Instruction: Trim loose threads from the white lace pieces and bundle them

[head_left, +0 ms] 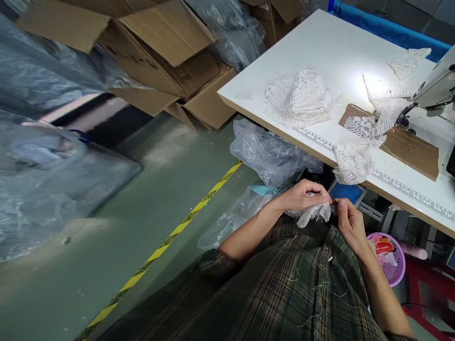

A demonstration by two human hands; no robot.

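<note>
My left hand (301,195) is closed on a small piece of white lace (314,209), held above my lap just off the table's front edge. Close beside it, my right hand (350,220) pinches something small, thin and dark between thumb and finger, at the lace's edge. What that thing is I cannot make out. More lace pieces (353,158) hang over the table edge and run back toward the sewing machine (435,85). A heap of white lace (309,97) lies on the table to the left.
The white sewing table (291,52) carries printed rulers and a brown plate (412,154). Cardboard boxes (170,61) and plastic bags (266,151) stand left of it. Yellow-black tape (174,232) crosses the green floor. A purple basket (400,265) and red stool (415,289) are at right.
</note>
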